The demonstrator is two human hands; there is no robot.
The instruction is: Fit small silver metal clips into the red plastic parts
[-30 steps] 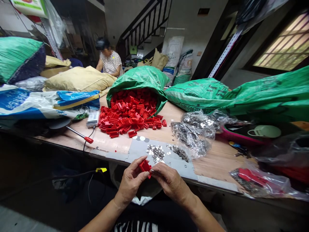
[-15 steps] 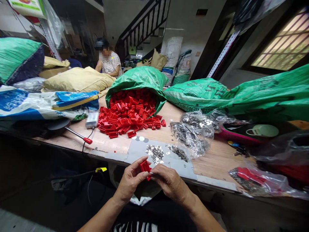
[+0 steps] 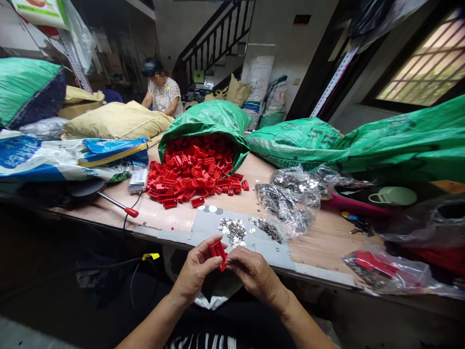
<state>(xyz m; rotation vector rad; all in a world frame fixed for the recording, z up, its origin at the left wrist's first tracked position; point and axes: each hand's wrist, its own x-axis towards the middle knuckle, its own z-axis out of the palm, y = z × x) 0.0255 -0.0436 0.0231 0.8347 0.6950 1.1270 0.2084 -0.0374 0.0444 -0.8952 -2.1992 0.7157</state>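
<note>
Between thumb and fingers, my left hand [image 3: 199, 265] grips a red plastic part [image 3: 218, 251], held tilted over the front edge of the table. My right hand [image 3: 254, 271] is closed in a pinch at the part's right side; whatever its fingertips hold is too small to make out. Just beyond my hands, a pile of small shiny metal pieces [image 3: 233, 231] lies on a grey mat [image 3: 207, 228]. To its right is a second, darker heap of small metal pieces [image 3: 269, 230]. Many similar red parts [image 3: 192, 174] spill from a green sack [image 3: 210, 116] farther back.
Clear bags of metal pieces [image 3: 290, 203] lie right of the mat. A lever with a red handle [image 3: 131, 212] and a small cabled box [image 3: 137, 179] are at left. Green sacks [image 3: 399, 138] line the right back. Another person [image 3: 165, 94] sits across the table.
The red part has turned slightly in my left hand, and my right fingertips have shifted a little at its side. Everything else stays in place.
</note>
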